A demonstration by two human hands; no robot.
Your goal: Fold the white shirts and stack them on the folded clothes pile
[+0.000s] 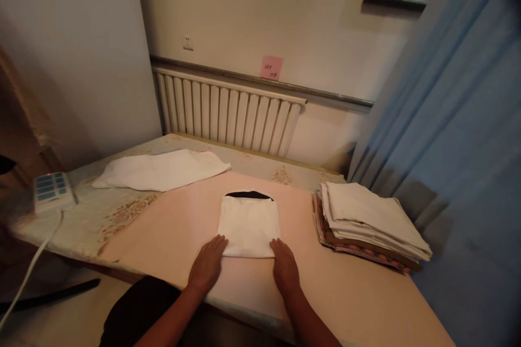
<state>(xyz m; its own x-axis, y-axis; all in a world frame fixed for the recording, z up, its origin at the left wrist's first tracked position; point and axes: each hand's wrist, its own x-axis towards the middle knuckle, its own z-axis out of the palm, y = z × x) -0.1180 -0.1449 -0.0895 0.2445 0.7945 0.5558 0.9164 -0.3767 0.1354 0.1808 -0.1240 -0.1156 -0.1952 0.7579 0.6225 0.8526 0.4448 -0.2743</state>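
Fingers [222,239] of both hands, the left [207,264] and the right [285,267], lie extended and unclenched at the near corners of a folded white cloth [249,227], which sits flat mid-table on a pink sheet [179,217]. Past the right hand, a stack of folded cloths [374,214] takes up that side, beside a blue curtain [439,135]. Farther out, a loose white cloth [163,171] lies behind to the left, near a power strip [52,190], with a radiator [228,111] beyond the table's back edge.

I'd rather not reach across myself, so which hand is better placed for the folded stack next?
Probably your right hand: it rests at the near right corner of the white piece, closer to the folded stack. Your left hand is at the near left corner.
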